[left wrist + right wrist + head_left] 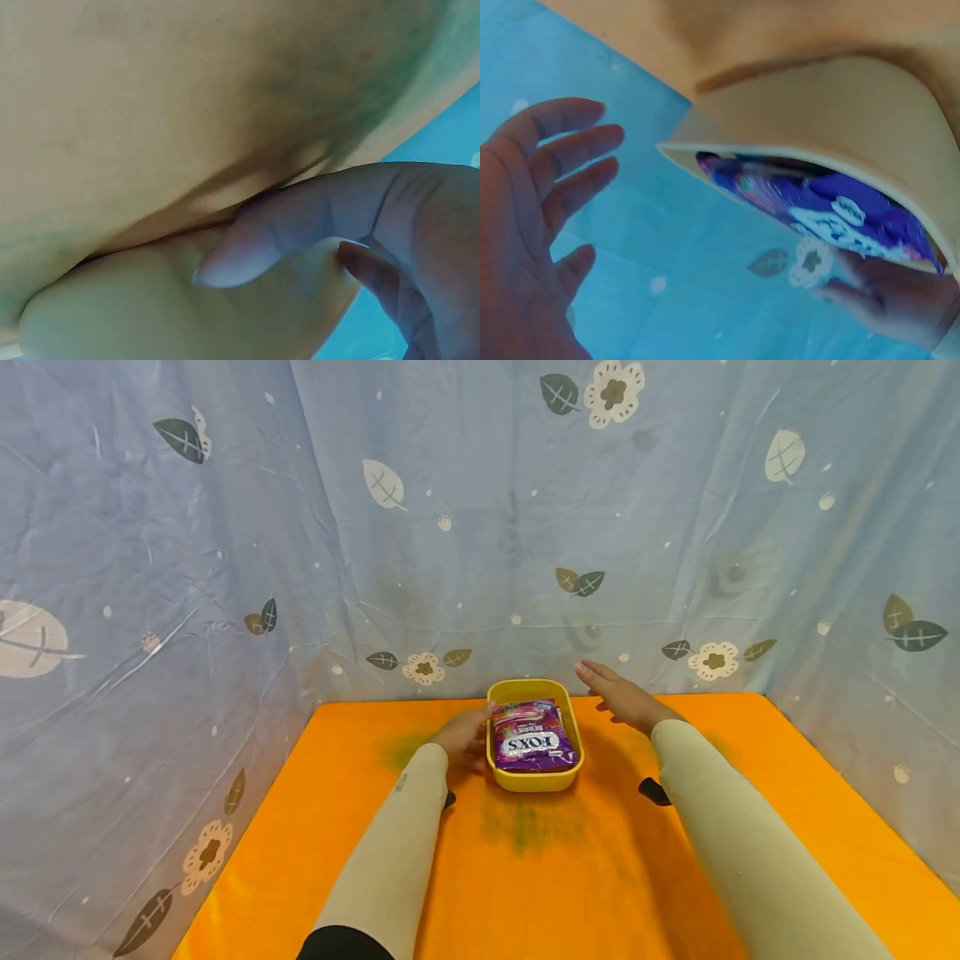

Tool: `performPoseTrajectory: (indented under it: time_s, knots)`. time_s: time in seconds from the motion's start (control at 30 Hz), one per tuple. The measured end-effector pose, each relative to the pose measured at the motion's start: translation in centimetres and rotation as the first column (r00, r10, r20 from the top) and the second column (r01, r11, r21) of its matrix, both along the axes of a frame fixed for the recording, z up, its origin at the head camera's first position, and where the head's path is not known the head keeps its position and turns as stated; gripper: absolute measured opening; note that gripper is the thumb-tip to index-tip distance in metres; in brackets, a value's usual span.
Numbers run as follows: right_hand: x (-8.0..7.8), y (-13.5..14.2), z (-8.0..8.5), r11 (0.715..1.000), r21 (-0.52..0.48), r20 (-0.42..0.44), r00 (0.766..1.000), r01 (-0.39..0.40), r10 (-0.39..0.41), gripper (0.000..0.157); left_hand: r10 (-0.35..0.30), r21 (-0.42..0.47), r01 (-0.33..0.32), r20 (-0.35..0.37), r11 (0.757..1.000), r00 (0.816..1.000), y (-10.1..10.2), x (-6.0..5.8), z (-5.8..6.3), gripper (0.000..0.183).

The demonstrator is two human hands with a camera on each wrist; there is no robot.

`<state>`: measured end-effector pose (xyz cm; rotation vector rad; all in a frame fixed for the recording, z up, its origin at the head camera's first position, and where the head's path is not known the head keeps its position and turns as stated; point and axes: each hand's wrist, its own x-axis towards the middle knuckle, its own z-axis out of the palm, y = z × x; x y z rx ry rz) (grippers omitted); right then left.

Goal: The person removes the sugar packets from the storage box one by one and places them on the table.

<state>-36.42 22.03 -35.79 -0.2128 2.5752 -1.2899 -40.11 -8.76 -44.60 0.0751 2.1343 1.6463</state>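
Note:
A yellow rectangular container (pixel 534 782) stands on the orange table, holding a purple candy bag (pixel 532 739) printed "FOX'S" and "BERRIES", upside down in the head view. My left hand (pixel 465 739) is at the container's left side. In the left wrist view its bent digits (pixel 300 217) lie across the container wall (pixel 165 300); whether they press on it I cannot tell. To the right of the container, my right hand (pixel 621 697) hovers apart from it with fingers spread and nothing held. The right wrist view shows this same hand (pixel 532 217) facing the container.
Orange cloth (pixel 517 877) with greenish smudges covers the table. A pale blue curtain (pixel 480 543) with leaf and flower prints hangs behind and along both sides. The container stands close to the back curtain. A black piece (pixel 656 791) shows beside the right wrist.

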Motion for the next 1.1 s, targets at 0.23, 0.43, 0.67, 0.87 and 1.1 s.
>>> performPoseTrajectory:
  time_s: [0.23,0.43,0.67,0.87,1.1]
  knots:
    - [-0.1,-1.1,0.1,0.991,-0.129,0.089,0.996,0.027,-0.015,0.098,-0.004,0.074,0.003,0.017,0.997,1.000,-0.1,-0.4,-0.8,0.048]
    - [-0.6,-1.8,-0.4,0.979,-0.201,0.139,0.990,0.024,0.005,0.092,0.024,0.095,-0.027,0.032,0.995,0.999,-0.1,-0.5,-1.1,0.054]
    - [-0.8,-2.6,-0.9,0.963,-0.268,0.172,0.985,0.026,0.021,0.095,0.002,0.137,-0.004,0.013,0.991,1.000,-0.4,-0.2,-0.9,0.054]
    - [-0.6,-3.1,-0.2,0.984,-0.177,0.174,0.985,0.015,0.016,0.099,-0.011,0.167,0.010,0.002,0.986,1.000,-0.4,0.0,-0.5,0.054]
    - [-0.7,-4.5,-0.5,0.989,-0.142,0.217,0.974,-0.034,0.065,0.099,0.007,0.194,-0.014,0.035,0.981,0.999,-0.7,0.1,-0.8,0.052]
